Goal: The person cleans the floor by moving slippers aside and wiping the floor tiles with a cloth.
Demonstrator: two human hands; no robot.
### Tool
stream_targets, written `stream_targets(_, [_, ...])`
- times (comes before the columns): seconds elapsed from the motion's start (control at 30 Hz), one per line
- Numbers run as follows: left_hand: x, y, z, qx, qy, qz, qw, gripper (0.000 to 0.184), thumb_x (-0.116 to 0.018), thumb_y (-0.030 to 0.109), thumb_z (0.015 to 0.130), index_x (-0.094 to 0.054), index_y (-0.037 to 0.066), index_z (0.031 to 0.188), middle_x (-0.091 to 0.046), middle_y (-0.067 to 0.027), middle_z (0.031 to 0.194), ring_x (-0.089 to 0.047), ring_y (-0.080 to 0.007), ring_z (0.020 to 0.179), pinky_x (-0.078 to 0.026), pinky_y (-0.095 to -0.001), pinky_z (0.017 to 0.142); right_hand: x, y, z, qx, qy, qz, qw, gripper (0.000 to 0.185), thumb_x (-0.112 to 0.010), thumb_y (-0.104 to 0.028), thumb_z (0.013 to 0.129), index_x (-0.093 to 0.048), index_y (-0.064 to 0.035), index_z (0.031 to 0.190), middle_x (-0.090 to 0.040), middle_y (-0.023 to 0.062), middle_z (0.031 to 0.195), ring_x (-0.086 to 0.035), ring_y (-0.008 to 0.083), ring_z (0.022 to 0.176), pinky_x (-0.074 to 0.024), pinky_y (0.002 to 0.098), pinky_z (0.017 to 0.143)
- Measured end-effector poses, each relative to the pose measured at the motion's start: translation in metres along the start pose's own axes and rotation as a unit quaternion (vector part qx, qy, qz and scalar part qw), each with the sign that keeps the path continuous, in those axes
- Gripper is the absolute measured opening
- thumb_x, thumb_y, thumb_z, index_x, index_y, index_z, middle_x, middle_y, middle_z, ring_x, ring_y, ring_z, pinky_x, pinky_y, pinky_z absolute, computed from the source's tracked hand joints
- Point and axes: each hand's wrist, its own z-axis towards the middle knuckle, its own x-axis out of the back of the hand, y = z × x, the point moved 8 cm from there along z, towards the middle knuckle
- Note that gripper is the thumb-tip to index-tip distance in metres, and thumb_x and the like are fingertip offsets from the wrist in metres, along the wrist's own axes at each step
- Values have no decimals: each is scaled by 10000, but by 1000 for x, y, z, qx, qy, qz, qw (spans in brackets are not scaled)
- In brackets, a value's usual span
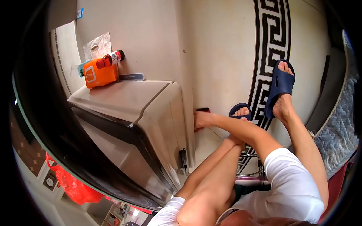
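Note:
My right hand (203, 121) reaches across to the left, low beside the edge of a cream-coloured panel (177, 113). Its fingers are partly hidden at that edge. A small dark thing with a reddish edge (204, 110) shows right against the hand; what it is, and whether I hold it, I cannot make out. From the lower left my left forearm (207, 164) runs up along my leg. Its end lies by my right forearm, and the left hand's fingers are hidden.
On the cream furniture stand an orange packet (100, 77) and a small bottle with a red-and-white label (116, 57). A dark glass edge (75, 150) curves along the left, near a red plastic bag (73, 184). Navy slippers (281, 83) are on my feet, over patterned floor tiles (226, 49).

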Motion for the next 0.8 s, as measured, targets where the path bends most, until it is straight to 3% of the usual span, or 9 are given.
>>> stream_targets(0.03, [6, 4, 1, -14, -11, -24, 1000, 87, -576, 175, 890, -577, 105, 941, -553, -61, 864, -524, -190, 915, -391, -346, 871, 2, -20, -18, 10, -147, 76, 986, 194, -616, -196, 770, -732, -258, 913, -673, -40, 1043, -550, 229, 1129, -417, 486, 933])
stream_targets(0.2, [14, 14, 7, -51, -52, -83, 994, 80, -617, 175, 869, -601, 100, 887, -594, -51, 885, -562, -215, 931, -391, -363, 893, 1, -35, -67, -68, -302, 246, 919, 453, -673, -86, 688, -702, -292, 1089, -677, -3, 1080, -602, 320, 941, -467, 440, 860])
stream_targets(0.33, [23, 23, 16, -76, -60, -88, 991, 86, -650, 176, 852, -620, 95, 843, -627, -44, 901, -592, -235, 944, -390, -376, 912, 139, 47, -43, -128, 37, 376, 917, 516, -659, -54, 631, -655, -169, 1134, -671, 113, 1031, -607, 363, 909, -499, 446, 793])
stream_targets(0.4, [30, 26, 17, -86, -28, -97, 991, 87, -661, 186, 847, -628, 109, 824, -626, -7, 838, -595, -192, 848, -385, -350, 824, 198, 106, -45, -105, 97, 269, 952, 570, -653, -36, 626, -602, -145, 1183, -645, 124, 1012, -589, 329, 947, -480, 442, 825])
stream_targets(0.43, [29, 25, 17, -80, -27, -104, 991, 85, -661, 190, 849, -631, 115, 821, -637, -7, 851, -595, -195, 848, -377, -349, 826, 223, 135, -44, -210, 66, 131, 967, 526, -636, -51, 664, -606, -160, 1178, -608, 109, 1150, -567, 317, 1015, -466, 434, 850])
stream_targets(0.5, [29, 25, 17, -82, -23, -112, 990, 83, -663, 187, 843, -635, 115, 811, -637, -6, 846, -595, -190, 848, -375, -353, 830, 282, 169, -60, -383, 244, 0, 891, 435, -629, -83, 726, -621, -173, 1152, -532, 84, 1297, -521, 325, 1113, -450, 445, 863])
stream_targets(0.6, [27, 23, 17, -89, -27, -105, 990, 79, -671, 173, 833, -632, 107, 814, -623, -13, 836, -588, -195, 829, -381, -350, 817, 270, 199, -45, -359, 250, -188, 879, 345, -605, -152, 795, -638, -187, 1137, -477, 65, 1373, -486, 344, 1161, -449, 455, 868])
stream_targets(0.73, [17, 15, 14, -56, -26, -119, 991, 189, -683, 198, 798, -652, 84, 945, -641, -66, 956, -586, -259, 952, -379, -378, 931, 153, 166, -6, -314, -43, -223, 922, 330, -588, -206, 809, -689, -230, 1123, -489, 48, 1402, -409, 302, 1266, -407, 442, 931])
stream_targets(0.8, [9, -4, 11, 36, 78, -146, 986, 305, -662, 221, 806, -631, 68, 1069, -642, -91, 1064, -569, -278, 1069, -327, -417, 1047, 140, 100, -10, -208, 69, -150, 964, 302, -597, -213, 805, -691, -211, 1092, -541, 39, 1323, -439, 283, 1218, -407, 416, 924])
